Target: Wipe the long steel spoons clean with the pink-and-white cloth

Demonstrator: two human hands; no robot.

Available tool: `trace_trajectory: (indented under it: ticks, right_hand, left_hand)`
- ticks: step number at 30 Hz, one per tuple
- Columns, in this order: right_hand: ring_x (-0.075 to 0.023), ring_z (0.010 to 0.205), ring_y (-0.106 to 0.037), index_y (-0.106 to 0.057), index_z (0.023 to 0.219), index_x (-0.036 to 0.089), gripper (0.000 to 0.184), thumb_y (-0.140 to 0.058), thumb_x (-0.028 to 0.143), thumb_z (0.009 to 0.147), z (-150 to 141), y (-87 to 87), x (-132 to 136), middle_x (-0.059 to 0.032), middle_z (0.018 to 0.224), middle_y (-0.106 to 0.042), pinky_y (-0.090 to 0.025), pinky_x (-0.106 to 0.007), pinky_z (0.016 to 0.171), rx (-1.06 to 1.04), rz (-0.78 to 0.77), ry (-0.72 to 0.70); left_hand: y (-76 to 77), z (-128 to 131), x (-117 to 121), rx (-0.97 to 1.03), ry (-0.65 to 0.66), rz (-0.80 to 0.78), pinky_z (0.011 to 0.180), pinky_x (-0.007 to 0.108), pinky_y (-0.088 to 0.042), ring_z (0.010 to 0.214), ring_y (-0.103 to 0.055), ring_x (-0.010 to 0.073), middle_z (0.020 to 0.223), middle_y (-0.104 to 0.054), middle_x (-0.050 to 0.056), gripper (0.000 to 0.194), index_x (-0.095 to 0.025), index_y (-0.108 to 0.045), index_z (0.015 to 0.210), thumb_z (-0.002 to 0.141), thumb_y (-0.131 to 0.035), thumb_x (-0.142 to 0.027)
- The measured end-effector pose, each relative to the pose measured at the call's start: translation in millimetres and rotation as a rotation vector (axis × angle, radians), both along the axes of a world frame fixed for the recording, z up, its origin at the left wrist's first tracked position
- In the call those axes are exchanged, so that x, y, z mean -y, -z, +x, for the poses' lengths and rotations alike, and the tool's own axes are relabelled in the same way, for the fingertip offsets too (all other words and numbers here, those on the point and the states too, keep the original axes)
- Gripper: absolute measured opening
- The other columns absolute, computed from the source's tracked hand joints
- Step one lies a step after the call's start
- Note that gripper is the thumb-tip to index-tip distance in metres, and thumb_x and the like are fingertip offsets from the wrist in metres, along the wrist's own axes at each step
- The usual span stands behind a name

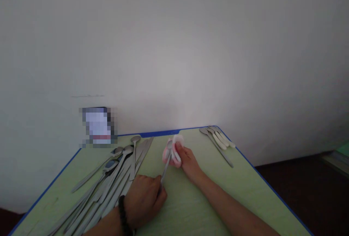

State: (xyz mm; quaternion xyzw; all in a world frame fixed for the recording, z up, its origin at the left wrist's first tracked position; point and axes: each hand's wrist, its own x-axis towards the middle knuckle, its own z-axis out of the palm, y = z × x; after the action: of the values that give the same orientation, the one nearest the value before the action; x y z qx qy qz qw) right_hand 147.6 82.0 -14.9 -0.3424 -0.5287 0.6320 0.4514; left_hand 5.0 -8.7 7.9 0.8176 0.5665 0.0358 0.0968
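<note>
The spoon (pixel 165 170) slanted from the left hand (pixel 145 198) toward half past twelve, its bowl resting in the folds of the pink-and-white cloth (pixel 176 160). The left fingers were curled closed around its handle. The right hand (pixel 191 162) pinched the cloth, thumb on top toward eleven o'clock; its other fingers were mostly hidden. The left forearm came in from eight o'clock, back of the hand up; the right forearm, from between four and five.

spoon handle (pixel 165 171) part-hidden by left hand (pixel 145 198)
</note>
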Motion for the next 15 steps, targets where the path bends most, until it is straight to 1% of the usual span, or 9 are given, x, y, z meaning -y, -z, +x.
trace_trajectory:
  ticks: [3,8,12,15]
  right_hand:
    - [-0.0112,0.047,-0.04,-0.062,0.062,0.015,0.051,-0.05,0.064,0.071,0.0,-0.4,0.9,0.0006,0.047,-0.048,-0.038,-0.027,0.054,-0.002,-0.017,-0.005]
    - [-0.0114,0.046,-0.043,-0.063,0.063,0.014,0.051,-0.049,0.062,0.073,0.6,-3.6,3.6,-0.0003,0.048,-0.051,-0.041,-0.028,0.053,0.022,-0.029,0.006]
    - [-0.0133,0.05,-0.048,-0.065,0.063,0.014,0.057,-0.042,0.064,0.077,3.2,-6.2,5.3,-0.0024,0.052,-0.055,-0.04,-0.028,0.055,0.096,0.013,0.002]
    - [-0.0135,0.051,-0.047,-0.064,0.06,0.014,0.058,-0.04,0.065,0.077,3.5,-7.5,7.6,-0.0028,0.052,-0.055,-0.038,-0.027,0.055,0.126,0.05,0.022]
  left_hand:
    - [-0.7,1.2,1.1,-0.006,0.004,0.021,0.065,0.031,-0.04,0.066,-0.062,0.0222,0.07,-0.067,0.01,0.031,-0.015,-0.06,0.078,0.086,-0.032,-0.024]
    - [-0.1,0.7,2.0,-0.014,0.02,0.005,0.063,0.031,-0.041,0.063,-0.062,0.0214,0.071,-0.067,0.01,0.031,-0.014,-0.059,0.082,0.087,-0.03,-0.023]
    - [2.2,-6.7,1.1,0.059,0.041,0.017,0.063,0.029,-0.039,0.064,-0.06,0.0197,0.069,-0.066,0.008,0.032,-0.015,-0.058,0.078,0.087,-0.029,-0.024]
    - [4.3,-12.8,0.1,0.164,0.048,0.02,0.06,0.027,-0.037,0.061,-0.056,0.0173,0.066,-0.062,0.006,0.033,-0.017,-0.056,0.071,0.086,-0.028,-0.027]
